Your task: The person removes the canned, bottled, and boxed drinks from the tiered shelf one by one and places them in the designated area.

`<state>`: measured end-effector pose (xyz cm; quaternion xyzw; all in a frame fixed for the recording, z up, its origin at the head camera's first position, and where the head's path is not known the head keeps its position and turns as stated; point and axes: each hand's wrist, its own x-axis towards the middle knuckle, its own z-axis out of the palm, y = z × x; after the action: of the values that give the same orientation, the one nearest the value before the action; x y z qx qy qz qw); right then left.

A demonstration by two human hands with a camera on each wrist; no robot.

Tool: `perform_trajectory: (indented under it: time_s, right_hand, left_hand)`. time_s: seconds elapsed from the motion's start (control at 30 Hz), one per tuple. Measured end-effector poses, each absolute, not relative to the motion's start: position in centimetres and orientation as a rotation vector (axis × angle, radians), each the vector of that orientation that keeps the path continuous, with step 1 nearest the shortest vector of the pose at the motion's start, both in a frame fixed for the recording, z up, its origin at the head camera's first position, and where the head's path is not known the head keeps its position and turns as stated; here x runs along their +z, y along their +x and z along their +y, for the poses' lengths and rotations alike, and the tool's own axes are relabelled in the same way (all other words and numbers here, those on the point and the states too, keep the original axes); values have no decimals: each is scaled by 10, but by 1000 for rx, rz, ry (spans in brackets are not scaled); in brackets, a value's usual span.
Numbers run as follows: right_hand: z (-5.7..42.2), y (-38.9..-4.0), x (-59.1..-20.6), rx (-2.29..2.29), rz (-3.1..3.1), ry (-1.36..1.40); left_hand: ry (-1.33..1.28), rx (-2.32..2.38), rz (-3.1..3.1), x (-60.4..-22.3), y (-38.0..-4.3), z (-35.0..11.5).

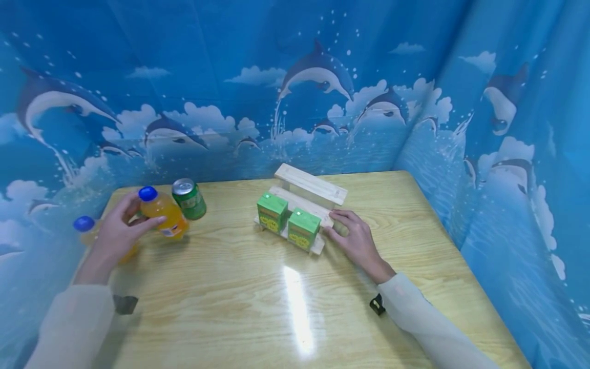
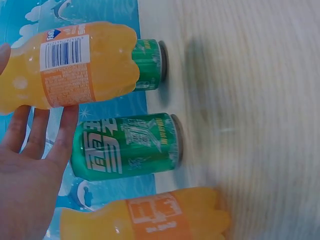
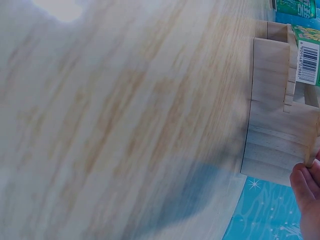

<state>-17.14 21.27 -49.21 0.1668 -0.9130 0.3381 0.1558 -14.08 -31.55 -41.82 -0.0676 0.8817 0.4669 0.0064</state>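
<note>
My left hand point(image 1: 119, 228) holds an orange soda bottle point(image 1: 162, 211) with a blue cap, thumb on one side and fingers on the other. The left wrist view shows its barcode label and base tilted above the wood. Close behind that bottle is a green can point(image 1: 189, 200); another green can point(image 2: 127, 147) stands beside it, hidden from the head view. A second orange bottle point(image 2: 150, 220) is partly behind my left hand. On the right, my right hand point(image 1: 354, 240) grips the end of a stepped wooden stand point(image 1: 301, 197). Two green drink cartons point(image 1: 304, 229) sit on its lowest step.
The light wood table point(image 1: 221, 302) carries everything, with a bright glare streak in front of the stand. A blue dolphin-print curtain point(image 1: 221, 66) hangs along the back and both sides. The stand's upper steps point(image 1: 311, 184) rise toward the rear edge.
</note>
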Motion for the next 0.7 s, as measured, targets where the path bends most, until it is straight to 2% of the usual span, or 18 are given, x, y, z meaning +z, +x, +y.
perform_trajectory:
  time_s: [0.7]
  right_hand:
    - [211, -170, -490, 978, -2600, 476]
  left_hand:
    - [-379, 1480, 2702, -444, -129, -320]
